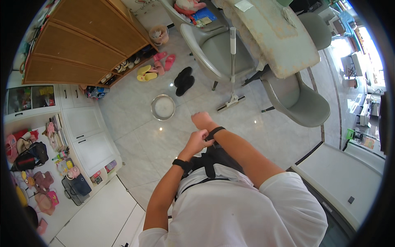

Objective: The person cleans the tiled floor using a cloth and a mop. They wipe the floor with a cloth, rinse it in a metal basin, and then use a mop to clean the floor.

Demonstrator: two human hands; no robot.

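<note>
My left hand (193, 144) is at my right wrist, its thumb and fingers on the black wristband (215, 132) there. A second black band (182, 165) is around my left wrist. My right hand (202, 120) is held out beyond the band, its fingers curled in; I see nothing in it. Both hands are in front of my waist, above the grey tiled floor (139, 114). A round metal basin (163, 107) with pale contents stands on the floor ahead. Farther right, a flat mop (233, 68) stands upright beside a grey chair, its head on the tiles.
Black slippers (184, 81), yellow slippers (147, 73) and pink slippers (165, 61) lie near a brown shoe cabinet (83, 46). Grey chairs (296, 95) surround a covered table (268, 34). White cabinets (83, 123) line the left side, with bags and hats on a surface. A white panel (339, 179) is at right.
</note>
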